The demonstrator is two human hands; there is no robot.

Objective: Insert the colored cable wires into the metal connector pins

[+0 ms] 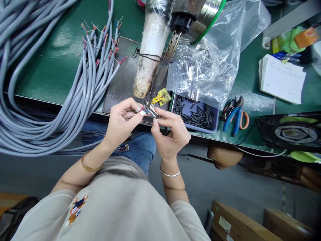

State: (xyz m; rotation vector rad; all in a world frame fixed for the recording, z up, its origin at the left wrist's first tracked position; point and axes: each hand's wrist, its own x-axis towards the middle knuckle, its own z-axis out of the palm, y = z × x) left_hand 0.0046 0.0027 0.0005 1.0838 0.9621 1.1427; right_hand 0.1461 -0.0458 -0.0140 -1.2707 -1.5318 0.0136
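Note:
My left hand (123, 123) pinches thin coloured wires (142, 111) at the end of a grey cable, just in front of the bench edge. My right hand (171, 133) grips a small metal multi-pin connector (151, 109) between thumb and fingers, and the wire ends meet it. Both hands sit close together above my lap. A long metal tool tip (164, 65) slants down from a black fitting to a point just above the connector, next to a yellow piece (162, 98).
A thick bundle of grey cables (75, 90) with stripped coloured ends lies on the green bench (54, 63) at left. A blue tray (215, 127) of black sleeves, a clear bag of metal parts (208, 63), blue cutters (234, 115) and papers (282, 78) lie at right. Cardboard boxes (240, 221) stand on the floor.

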